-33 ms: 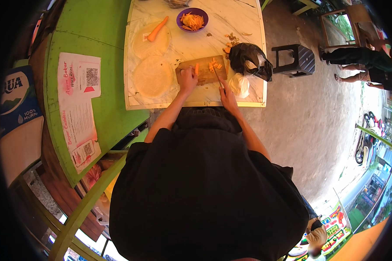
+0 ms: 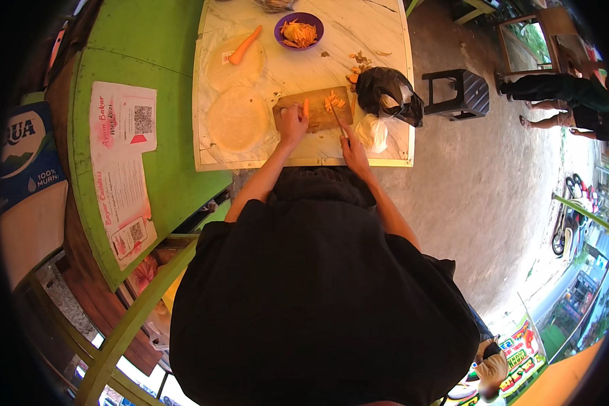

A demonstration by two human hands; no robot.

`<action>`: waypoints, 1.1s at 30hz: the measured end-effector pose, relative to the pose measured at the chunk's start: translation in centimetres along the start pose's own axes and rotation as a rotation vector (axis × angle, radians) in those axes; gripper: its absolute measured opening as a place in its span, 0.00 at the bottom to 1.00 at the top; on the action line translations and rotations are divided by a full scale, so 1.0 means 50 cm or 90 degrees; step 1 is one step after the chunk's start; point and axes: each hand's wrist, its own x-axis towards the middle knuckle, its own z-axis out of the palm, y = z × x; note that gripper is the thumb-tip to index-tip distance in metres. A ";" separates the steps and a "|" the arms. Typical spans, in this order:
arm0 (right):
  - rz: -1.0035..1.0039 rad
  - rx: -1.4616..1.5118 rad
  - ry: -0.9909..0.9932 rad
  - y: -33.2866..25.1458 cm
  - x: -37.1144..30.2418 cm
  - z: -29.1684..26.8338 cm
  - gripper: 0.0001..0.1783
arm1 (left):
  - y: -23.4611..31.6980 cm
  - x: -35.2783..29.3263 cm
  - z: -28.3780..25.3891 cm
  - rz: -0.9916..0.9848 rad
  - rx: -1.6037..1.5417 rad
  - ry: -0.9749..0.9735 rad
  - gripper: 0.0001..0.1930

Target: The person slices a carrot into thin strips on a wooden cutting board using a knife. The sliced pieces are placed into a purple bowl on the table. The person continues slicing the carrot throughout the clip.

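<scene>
A wooden cutting board (image 2: 325, 122) lies near the front edge of the marble-patterned table. At its left side my left hand (image 2: 291, 124) is closed with bent fingers on a piece of carrot (image 2: 306, 107), whose orange end sticks out past the fingertips. My right hand (image 2: 354, 145) is wrapped round the handle of a knife (image 2: 337, 115). The blade slants across the board, its tip by a small heap of cut carrot strips (image 2: 333, 101). Farther back stands a purple bowl (image 2: 277, 35) with carrot strips in it. To its left, a whole peeled carrot (image 2: 245, 46) rests on a round, pale, wrapped stack.
Two pale round stacks in clear plastic, the nearer stack (image 2: 237, 120) among them, lie left of the board. To the right are a black plastic bag (image 2: 389, 95) and a whitish bag (image 2: 372, 133). Peelings (image 2: 361, 62) lie behind. Beyond the table stands a dark stool (image 2: 457, 93); people are farther right.
</scene>
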 end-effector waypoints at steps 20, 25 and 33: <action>0.053 -0.020 -0.093 -0.043 0.016 -0.016 0.26 | -0.010 0.011 0.000 0.215 0.149 0.038 0.16; -0.016 -0.012 -0.125 -0.057 0.014 -0.002 0.27 | -0.029 0.003 0.001 0.220 0.079 0.128 0.13; -0.062 -0.048 -0.179 -0.025 0.017 0.016 0.29 | -0.038 -0.021 -0.010 0.136 0.004 0.096 0.09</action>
